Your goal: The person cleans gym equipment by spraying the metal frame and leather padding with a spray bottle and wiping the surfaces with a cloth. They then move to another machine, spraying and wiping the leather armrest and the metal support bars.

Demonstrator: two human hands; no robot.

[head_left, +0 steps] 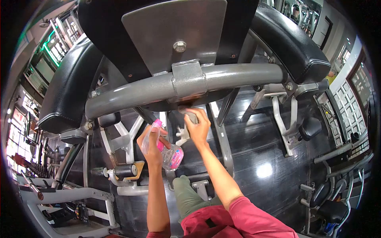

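Observation:
My left hand point(150, 143) grips a clear spray bottle point(171, 157) with a pink nozzle and pink label, held below the gym machine's grey curved bar point(139, 93). My right hand point(197, 127) presses a grey-white cloth point(187, 125) up against the machine's underside, just beneath the bar's central bracket point(189, 79). Part of the cloth hangs down between my two hands. Black padded arm rests point(67, 89) flank the bar on both sides, with another black pad point(291, 37) at upper right.
A flat grey metal plate point(174, 29) with a bolt sits above the bar. White and grey machine frames point(127, 139) and a foot lever point(287, 127) stand on the glossy black floor point(254, 158). Dumbbell racks point(35, 166) line the left; more machines point(337, 194) at right.

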